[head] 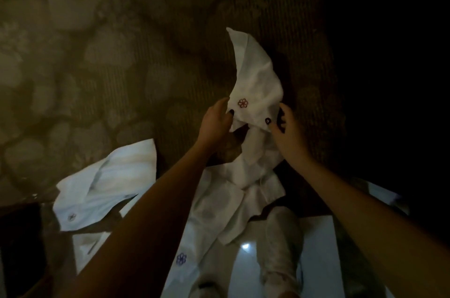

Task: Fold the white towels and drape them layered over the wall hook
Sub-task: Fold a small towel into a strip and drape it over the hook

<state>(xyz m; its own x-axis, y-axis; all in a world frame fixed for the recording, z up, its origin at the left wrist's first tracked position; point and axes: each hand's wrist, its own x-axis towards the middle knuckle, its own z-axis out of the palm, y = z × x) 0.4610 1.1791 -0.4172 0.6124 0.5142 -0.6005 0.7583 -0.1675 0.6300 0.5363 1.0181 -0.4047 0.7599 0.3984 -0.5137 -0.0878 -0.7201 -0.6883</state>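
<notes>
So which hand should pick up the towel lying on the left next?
Probably the left hand. The loose towel lies on its side, beside the left forearm; the right hand would have to cross over. Both pinch the red-flower towel.

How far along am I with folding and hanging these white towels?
A draped towel already seems to hang on the wall below your hands. Your left hand and right hand pinch the red-flower towel above it. The crumpled towel at left and the blue-flower towel still need hanging.

Bare forearms, left hand and right hand each with a dark-polished thumbnail
</notes>
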